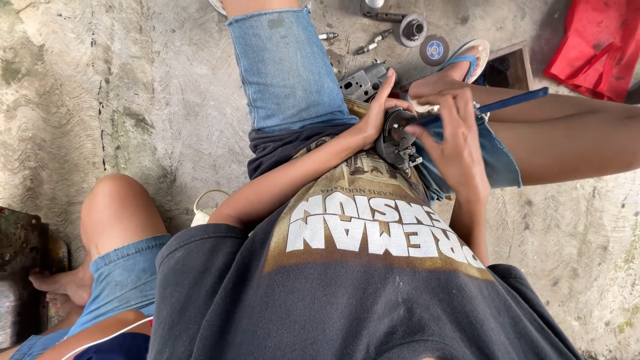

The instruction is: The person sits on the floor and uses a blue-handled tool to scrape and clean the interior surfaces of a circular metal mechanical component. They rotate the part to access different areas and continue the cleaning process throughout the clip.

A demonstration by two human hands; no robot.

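Rough concrete floor under you | your left hand wraps fingers around a dark round metal part in your lap — gripping it | your right hand pinches a blue-handled tool, tip on that part | beyond your hands — grey metal block, small disc, red cloth | another person's knee well left.

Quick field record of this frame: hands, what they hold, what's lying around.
left hand: grips the round dark metal part held over the lap
right hand: holds a blue-handled tool, tip at the metal part
floor: rough concrete
near the feet: grey metal block, small disc, round toothed part, loose bolts
top right: red cloth
lower left: another person's knee
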